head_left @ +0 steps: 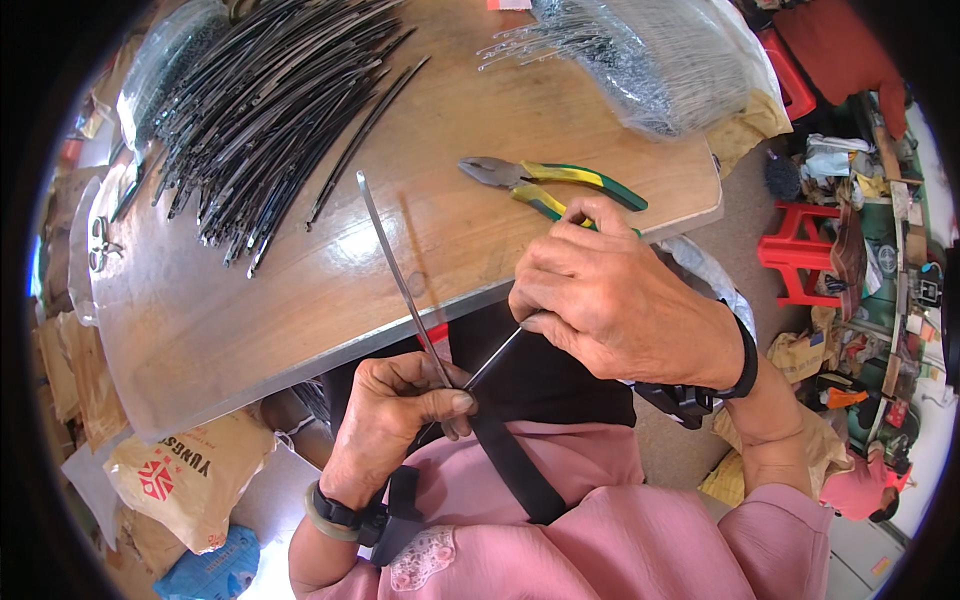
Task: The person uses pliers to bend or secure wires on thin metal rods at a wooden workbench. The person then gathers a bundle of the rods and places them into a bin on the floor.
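My left hand (405, 400) is closed in a pinch around a long, thin metal strip (390, 265) that slants up over the table edge. My right hand (610, 290) grips the upper end of a thin metal rod (495, 357). The rod's lower end meets the strip at my left fingertips, where the fingers hide how they join. Below them a wide black band (520, 465) runs down over my lap; whether it is tied to the strip I cannot tell. Pliers (550, 180) with green and yellow handles lie on the table, partly behind my right hand.
A heap of dark thin strips (280, 120) covers the far left of the wooden table (230, 330). Clear plastic bags of thin wires (650, 60) lie at the far right. Small scissors (103, 245) rest at the left edge. A red stool (800, 255) stands right.
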{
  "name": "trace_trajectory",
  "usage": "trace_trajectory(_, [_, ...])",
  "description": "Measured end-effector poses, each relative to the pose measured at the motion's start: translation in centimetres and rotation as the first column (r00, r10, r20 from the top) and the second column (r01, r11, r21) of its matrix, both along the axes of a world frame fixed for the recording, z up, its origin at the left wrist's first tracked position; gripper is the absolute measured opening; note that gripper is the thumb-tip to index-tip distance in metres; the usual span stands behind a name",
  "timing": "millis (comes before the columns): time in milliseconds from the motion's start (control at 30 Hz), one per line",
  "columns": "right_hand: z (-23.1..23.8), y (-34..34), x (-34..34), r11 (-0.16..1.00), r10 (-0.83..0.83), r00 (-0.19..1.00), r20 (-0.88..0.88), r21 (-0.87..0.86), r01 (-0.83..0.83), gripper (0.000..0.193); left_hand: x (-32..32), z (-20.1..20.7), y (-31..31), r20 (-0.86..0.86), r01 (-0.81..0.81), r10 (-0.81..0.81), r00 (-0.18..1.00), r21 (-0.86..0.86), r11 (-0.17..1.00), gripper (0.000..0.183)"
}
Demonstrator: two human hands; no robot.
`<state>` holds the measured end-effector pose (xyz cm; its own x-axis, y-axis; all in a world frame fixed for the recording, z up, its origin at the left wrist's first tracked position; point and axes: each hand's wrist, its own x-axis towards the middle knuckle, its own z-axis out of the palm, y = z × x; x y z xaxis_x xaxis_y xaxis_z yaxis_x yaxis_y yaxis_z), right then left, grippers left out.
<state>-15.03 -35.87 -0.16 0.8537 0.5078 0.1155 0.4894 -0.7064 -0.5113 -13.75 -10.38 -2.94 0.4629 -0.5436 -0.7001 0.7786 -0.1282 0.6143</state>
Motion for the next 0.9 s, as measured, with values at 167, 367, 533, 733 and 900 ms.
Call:
trace_trajectory(167, [-0.3,0.2,-0.4,1.000,-0.011,0.999,-0.045,0.015,0.012,0.011,0.7,0.6,0.5,0.026,0.030,-0.029,0.999,-0.036,0.999,0.018])
trace_trajectory(367, [0.1,1.6,-0.5,0.995,-0.048,0.999,0.003,0.084,0.047,0.015,3.0,0.8,1.1,0.216,0.124,-0.091,0.972,-0.145,0.982,0.033])
trace_trajectory(533, [0.0,2.7,-0.5,0.995,-0.023,1.000,0.022,0.096,0.021,0.015,3.0,2.2,-0.5,-0.171,0.147,-0.181,0.968,-0.195,0.970,0.017])
trace_trajectory(733, [0.0,0.4,0.5,0.954,-0.289,0.946,0.146,0.131,0.272,0.056,1.0,0.0,0.2,-0.281,-0.319,0.256,0.925,-0.208,0.925,0.014])
trace_trajectory(900, [-4.0,-2.4,0.1,0.882,-0.433,0.874,0.219,-0.094,0.461,0.055,1.1,0.2,-0.8,-0.386,-0.489,0.364,0.847,-0.302,0.818,0.016])
